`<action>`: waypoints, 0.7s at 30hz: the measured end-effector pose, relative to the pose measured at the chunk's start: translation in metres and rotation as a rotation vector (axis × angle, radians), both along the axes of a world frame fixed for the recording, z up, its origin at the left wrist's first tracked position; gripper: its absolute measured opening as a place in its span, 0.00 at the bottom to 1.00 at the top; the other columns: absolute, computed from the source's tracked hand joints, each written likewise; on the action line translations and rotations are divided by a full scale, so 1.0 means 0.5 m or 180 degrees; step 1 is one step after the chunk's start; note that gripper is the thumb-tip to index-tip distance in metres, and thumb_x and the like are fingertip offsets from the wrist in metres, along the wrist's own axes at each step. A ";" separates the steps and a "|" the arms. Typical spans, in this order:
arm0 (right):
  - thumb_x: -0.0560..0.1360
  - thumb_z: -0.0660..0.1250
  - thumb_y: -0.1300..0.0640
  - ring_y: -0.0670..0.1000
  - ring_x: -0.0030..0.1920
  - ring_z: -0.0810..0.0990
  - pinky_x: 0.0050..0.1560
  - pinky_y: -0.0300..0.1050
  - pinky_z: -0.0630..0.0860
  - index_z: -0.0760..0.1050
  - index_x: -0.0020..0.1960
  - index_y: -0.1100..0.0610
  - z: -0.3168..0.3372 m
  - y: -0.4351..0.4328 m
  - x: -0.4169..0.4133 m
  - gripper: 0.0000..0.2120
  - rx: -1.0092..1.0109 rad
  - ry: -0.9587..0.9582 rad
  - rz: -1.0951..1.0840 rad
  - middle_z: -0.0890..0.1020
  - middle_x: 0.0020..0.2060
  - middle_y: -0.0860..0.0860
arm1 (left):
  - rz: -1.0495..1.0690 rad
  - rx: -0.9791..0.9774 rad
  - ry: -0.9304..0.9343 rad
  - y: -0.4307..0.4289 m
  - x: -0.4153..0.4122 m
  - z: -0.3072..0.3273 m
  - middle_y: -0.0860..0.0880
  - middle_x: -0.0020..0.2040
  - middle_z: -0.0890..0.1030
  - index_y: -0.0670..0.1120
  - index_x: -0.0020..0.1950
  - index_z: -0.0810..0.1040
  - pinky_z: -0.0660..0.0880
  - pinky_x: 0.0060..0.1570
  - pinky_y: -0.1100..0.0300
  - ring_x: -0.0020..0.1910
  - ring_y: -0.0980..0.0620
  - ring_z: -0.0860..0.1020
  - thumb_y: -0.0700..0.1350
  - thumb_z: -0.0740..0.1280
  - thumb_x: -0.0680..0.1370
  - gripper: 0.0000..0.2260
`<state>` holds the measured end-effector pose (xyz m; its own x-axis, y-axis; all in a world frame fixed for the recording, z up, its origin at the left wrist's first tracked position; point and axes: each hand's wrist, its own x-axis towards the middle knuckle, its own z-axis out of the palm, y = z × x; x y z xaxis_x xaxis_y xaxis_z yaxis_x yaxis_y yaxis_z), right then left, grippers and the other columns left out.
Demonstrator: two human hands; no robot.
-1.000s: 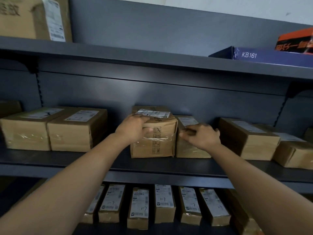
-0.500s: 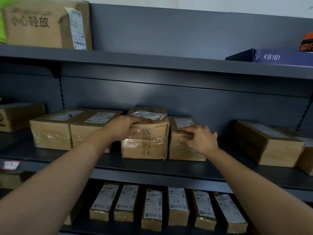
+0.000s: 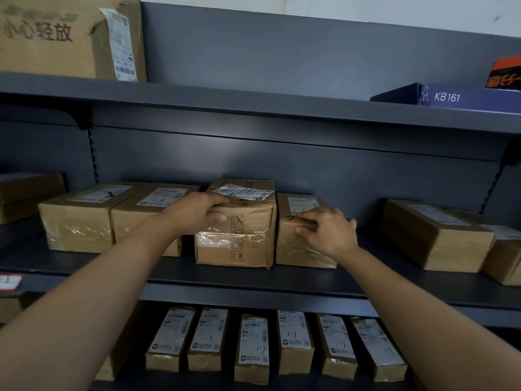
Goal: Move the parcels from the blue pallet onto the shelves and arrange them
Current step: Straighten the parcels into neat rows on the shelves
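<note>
Much of the work looks done from where I stand: the middle shelf (image 3: 253,277) carries a line of brown parcels, and the blue pallet is out of sight, so I cannot tell how many are left on it. This step seems to be the arranging. The left hand (image 3: 197,213) grips the tall parcel (image 3: 236,244) at its top front edge, fingers curled over the top and thumb on the front face. The right hand (image 3: 327,232) holds the small parcel (image 3: 293,249) just beside it, bent fingers hooked on its upper front edge. The two boxes stand side by side, touching or nearly so, with a wide gap to the parcels on the right (image 3: 431,235).

The big carton (image 3: 56,38) on the top shelf reads "小心轻放". The blue box (image 3: 448,97) says "KB161"; the print on the orange box (image 3: 504,71) above it is too blurred to read. The row of slim parcels (image 3: 294,340) on the lower shelf bears the handwritten mark "1-7"
</note>
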<state>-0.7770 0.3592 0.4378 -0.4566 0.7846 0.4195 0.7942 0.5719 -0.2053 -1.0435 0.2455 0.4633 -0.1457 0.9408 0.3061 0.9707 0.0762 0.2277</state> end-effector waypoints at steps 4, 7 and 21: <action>0.77 0.64 0.41 0.51 0.70 0.64 0.66 0.59 0.61 0.71 0.68 0.39 -0.003 -0.003 -0.009 0.19 0.0017 0.0027 0.0000 0.72 0.68 0.43 | -0.0036 -0.0015 -0.0048 -0.003 -0.013 -0.003 0.49 0.69 0.73 0.51 0.72 0.69 0.69 0.64 0.52 0.65 0.49 0.72 0.50 0.67 0.78 0.23; 0.77 0.63 0.42 0.51 0.70 0.63 0.66 0.58 0.61 0.71 0.68 0.39 -0.005 -0.005 -0.012 0.20 0.0027 0.0027 -0.0020 0.72 0.68 0.44 | -0.0045 -0.0037 -0.0080 -0.004 -0.015 -0.005 0.49 0.68 0.74 0.51 0.73 0.68 0.69 0.64 0.51 0.65 0.49 0.72 0.50 0.66 0.78 0.23; 0.75 0.66 0.42 0.56 0.71 0.64 0.69 0.54 0.63 0.66 0.73 0.49 0.027 0.005 0.084 0.28 -0.0030 -0.0053 -0.0301 0.69 0.71 0.53 | -0.0216 0.0195 0.0475 0.075 0.114 0.037 0.44 0.62 0.78 0.46 0.65 0.76 0.73 0.56 0.52 0.61 0.43 0.76 0.58 0.56 0.81 0.21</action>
